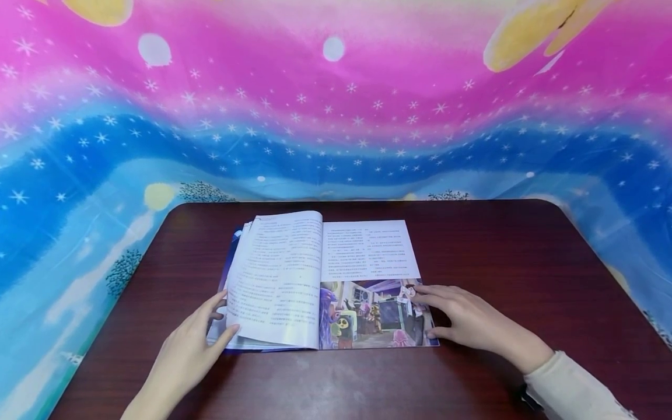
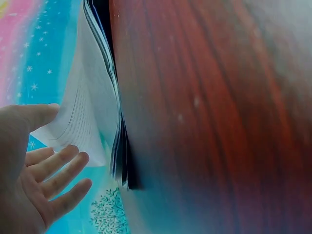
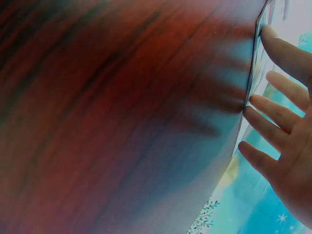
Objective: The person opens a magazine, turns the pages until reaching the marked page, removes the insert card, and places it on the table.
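Note:
An open magazine (image 1: pixel 367 251) lies on the table, with printed text on both pages and a colourful cartoon picture (image 1: pixel 375 315) low on the right page. My left hand (image 1: pixel 191 335) is at the lower left edge, thumb over the corner of a raised left leaf (image 1: pixel 273 280). In the left wrist view, this leaf (image 2: pixel 80 117) curves up between the thumb and the spread fingers (image 2: pixel 61 178). At the lower right edge, my right hand (image 1: pixel 467 318) rests its fingertips and thumb on the picture page. Its fingers look mostly straight and spread in the right wrist view.
The dark reddish-brown table (image 1: pixel 525 251) has rounded far corners and extends around the magazine. Behind it hangs a pink and blue cloth (image 1: pixel 336 116) with white snowflakes. A light sleeve (image 1: pixel 572 388) and a dark band (image 1: pixel 530 396) are on the right wrist.

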The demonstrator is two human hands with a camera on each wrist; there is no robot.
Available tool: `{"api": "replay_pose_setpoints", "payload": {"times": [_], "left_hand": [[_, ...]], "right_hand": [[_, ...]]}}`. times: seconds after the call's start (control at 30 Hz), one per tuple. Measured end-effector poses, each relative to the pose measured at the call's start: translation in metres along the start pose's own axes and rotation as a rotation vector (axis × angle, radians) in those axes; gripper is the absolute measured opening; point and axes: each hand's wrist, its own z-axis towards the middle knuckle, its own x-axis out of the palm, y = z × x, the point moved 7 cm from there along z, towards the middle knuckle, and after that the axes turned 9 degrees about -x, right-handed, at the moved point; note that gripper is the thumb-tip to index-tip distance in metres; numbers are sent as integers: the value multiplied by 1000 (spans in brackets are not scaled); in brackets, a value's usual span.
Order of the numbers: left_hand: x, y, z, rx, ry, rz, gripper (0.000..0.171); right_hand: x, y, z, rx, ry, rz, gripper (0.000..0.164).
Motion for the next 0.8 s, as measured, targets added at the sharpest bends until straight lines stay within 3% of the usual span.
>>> {"api": "replay_pose_setpoints", "payload": {"times": [0.17, 0.47, 0.57, 0.8], "left_hand": [[-4, 5, 2, -25, 14, 11, 67], [-11, 1, 10, 52, -44, 10, 48], [-8, -5, 13, 90, -16, 13, 45], [14, -14, 19, 209, 129, 15, 45]], "right_hand": [[1, -1, -1, 14, 3, 13, 65], [1, -2, 0, 34, 16, 24, 66], [1, -2, -1, 37, 18, 27, 66], [1, -1, 0, 47, 22, 33, 65]]}}
